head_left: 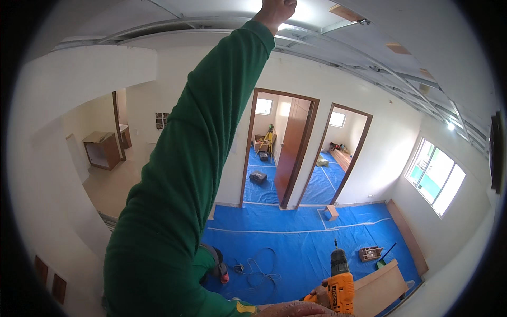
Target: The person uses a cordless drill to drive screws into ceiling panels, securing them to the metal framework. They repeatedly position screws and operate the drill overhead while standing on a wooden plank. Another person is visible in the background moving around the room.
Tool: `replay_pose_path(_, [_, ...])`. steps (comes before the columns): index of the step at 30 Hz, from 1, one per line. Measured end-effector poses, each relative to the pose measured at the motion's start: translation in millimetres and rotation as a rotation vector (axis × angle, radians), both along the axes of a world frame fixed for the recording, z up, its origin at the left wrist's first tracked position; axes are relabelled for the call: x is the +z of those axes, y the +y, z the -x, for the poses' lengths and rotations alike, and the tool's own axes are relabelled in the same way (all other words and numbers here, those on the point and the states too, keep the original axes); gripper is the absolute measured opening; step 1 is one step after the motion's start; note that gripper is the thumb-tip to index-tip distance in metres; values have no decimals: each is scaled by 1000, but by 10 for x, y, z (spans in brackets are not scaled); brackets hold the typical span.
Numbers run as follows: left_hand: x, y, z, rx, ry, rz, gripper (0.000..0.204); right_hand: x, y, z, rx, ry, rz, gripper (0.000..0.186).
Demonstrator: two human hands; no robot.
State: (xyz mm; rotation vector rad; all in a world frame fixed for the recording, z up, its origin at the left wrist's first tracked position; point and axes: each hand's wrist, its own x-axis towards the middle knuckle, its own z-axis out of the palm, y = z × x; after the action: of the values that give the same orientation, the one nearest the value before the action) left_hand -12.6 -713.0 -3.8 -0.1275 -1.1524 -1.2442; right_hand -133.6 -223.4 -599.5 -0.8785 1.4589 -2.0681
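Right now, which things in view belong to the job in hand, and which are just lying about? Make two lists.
Likely in the job:
orange drill, held in the right hand
metal ceiling frame, near the raised left hand

Apparently lying about:
wooden box
green dustpan

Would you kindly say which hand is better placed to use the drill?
Probably the right hand: it holds the drill, while the left hand is raised toward the ceiling, partly cut off.

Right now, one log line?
left hand: raised near ceiling, grip unclear; right hand: holding orange drill, bit up; blue sheet: spread below
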Motion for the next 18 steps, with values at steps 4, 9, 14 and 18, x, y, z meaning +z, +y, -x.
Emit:
replay_pose_path(4, [-243,159,-84,164,-192,20,38,113,-177,63,126,-47,19,29])
replay_pose_path(9, [-939,441,-221,458,-255,340,44,534,-924,118,265,18,290,33])
replay_pose_path(14, [-315,116,-1044,653,-90,296,49,1268,-1736,187,505,55,558,36])
replay_pose_path(18, [-375,636,-815,1001,-160,227,46,1572,-1940,292,566,82,625,34])
